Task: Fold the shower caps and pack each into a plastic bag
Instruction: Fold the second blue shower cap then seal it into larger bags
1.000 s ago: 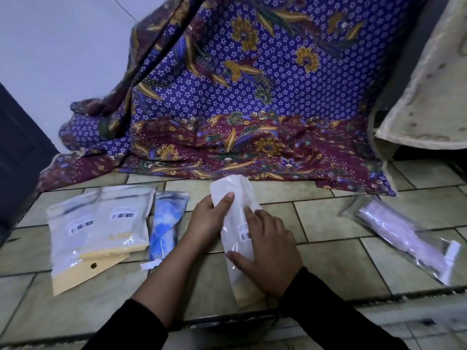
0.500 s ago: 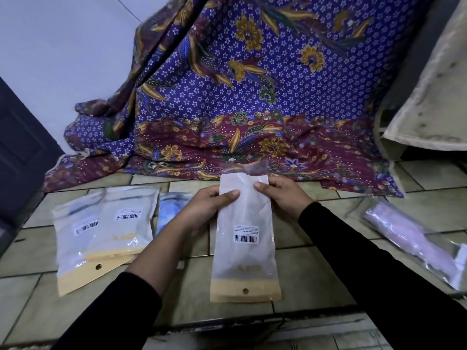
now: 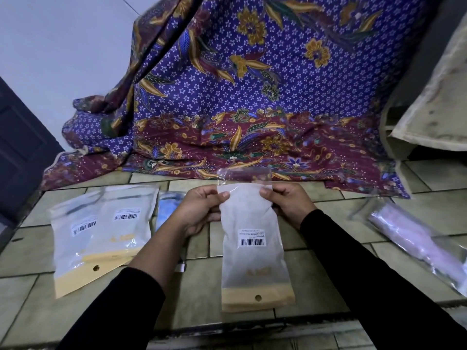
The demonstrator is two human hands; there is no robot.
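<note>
- Purple and maroon batik cloth [image 3: 240, 97] fills the upper middle of the frame, draped down onto the tiled floor [image 3: 328, 251].
- Two frosted packets [image 3: 101, 233] with barcode labels and yellow header strips lie overlapping at lower left. Each holds something pale, so they look already packed.
- The plastic bag [image 3: 252, 263] in hand sits at lower centre. A second ago it lay slanted under both palms; it has since been squared up, yellow strip nearest the camera. A pale bulk fills it, presumably the folded shower cap, though the frosted film hides detail.
- A clear bag [image 3: 414, 238] at right centre holds a pink rolled cap, its mouth seemingly unsealed.
- The left hand [image 3: 199, 210] and right hand [image 3: 288, 205] have moved up from pressing to the bag's far end. Each now pinches one side edge between thumb and fingers.
- A blue packet [image 3: 165, 208] lies half hidden behind the left wrist.
- The bag's clear flap [image 3: 243, 176] stands open above the thumbs. Filling looks done and folding the flap down seems next.
</note>
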